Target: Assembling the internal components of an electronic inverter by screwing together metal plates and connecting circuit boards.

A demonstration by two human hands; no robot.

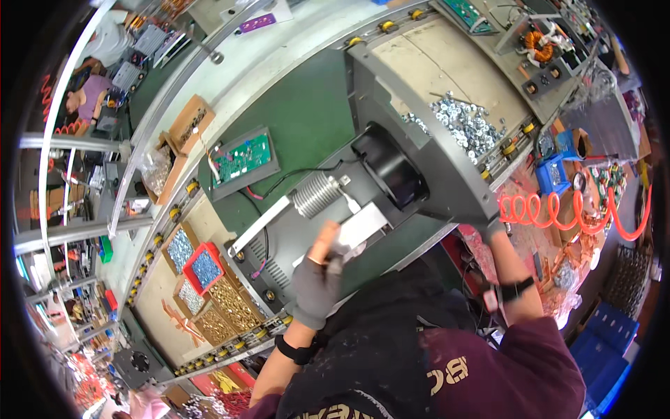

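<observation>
A dark grey sheet-metal housing [436,140] lies tilted on the bench before me, with a black round fan duct [391,167] in its upright panel. On its base sit a ribbed silver coil-like part [315,195], a white bar [259,227] and a white rectangular block [363,227]. My left hand [314,286], in a grey fingerless glove, is at the block's near left end. One finger stretches up; the others curl in, slightly blurred, and what they hold is hidden. At the housing's right corner is my right hand [495,230], its fingers hidden behind the panel.
A green circuit board [244,157] in a grey tray lies left on the green mat [300,105]. Screw bins [234,304] and a red tray [204,269] stand at lower left. Loose metal fasteners [464,126] lie beyond the housing. An orange coiled hose [558,209] hangs right.
</observation>
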